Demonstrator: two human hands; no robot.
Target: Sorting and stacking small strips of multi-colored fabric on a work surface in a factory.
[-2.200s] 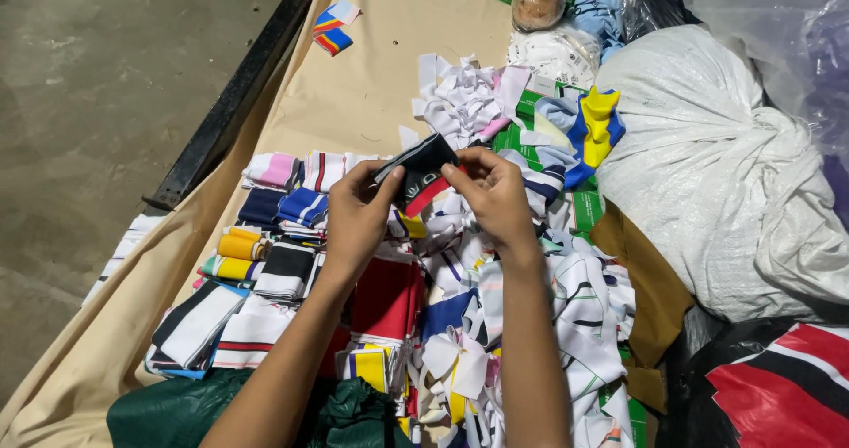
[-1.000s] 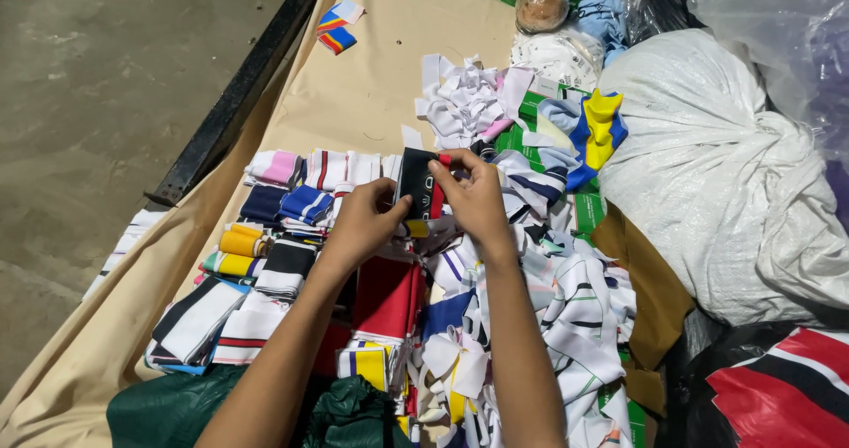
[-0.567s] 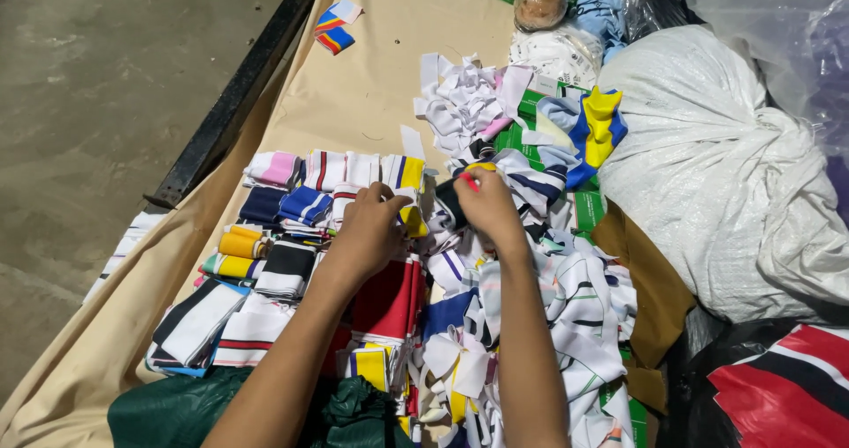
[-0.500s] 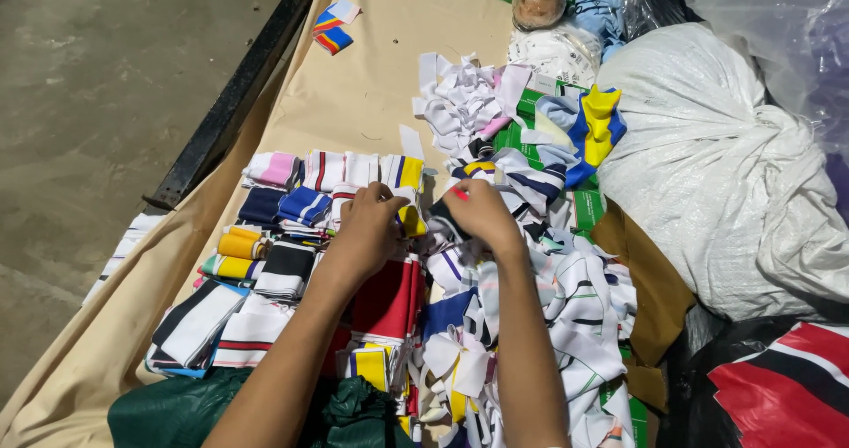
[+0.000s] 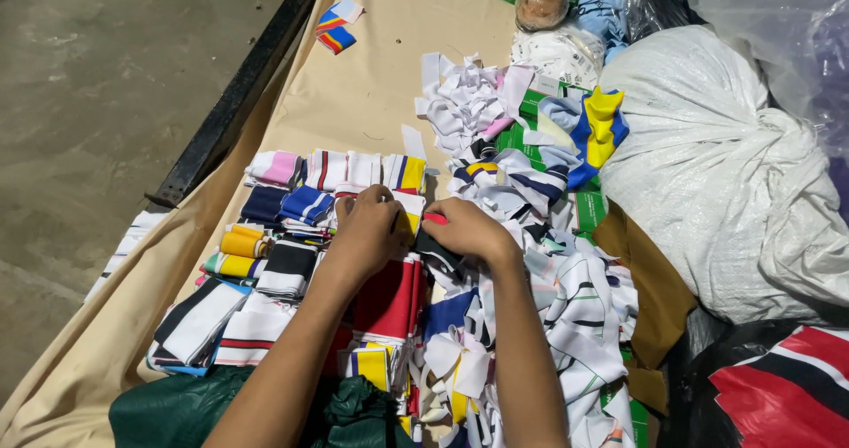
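A small folded strip of knit fabric, yellow and white (image 5: 409, 221), lies pressed between the two hands, at the near end of the row of sorted folded strips (image 5: 336, 172). Its long axis seems to run away from the person, toward that row, though most of it is covered. The left hand (image 5: 367, 234) rests on top of it, fingers curled down and its grip narrow, holding the strip flat against the bundles beneath. The right hand (image 5: 467, 229) comes in from the right side of the strip, its fingertips meeting it at the edge where a bit of red shows; its grip is narrow too, but whether it pinches the strip or only pushes on it I cannot tell. The left hand is the nearer of the two, directly over the strip.

Left of the strip stand more folded bundles, blue, yellow and black-and-white (image 5: 270, 245). Just nearer the person lies a red folded piece (image 5: 386, 299). Right of the strip spreads a loose heap of unsorted striped strips (image 5: 531, 191), and beyond that heap a large white sack (image 5: 716, 156). All of it sits on a tan cloth (image 5: 371, 85) covering the counter.
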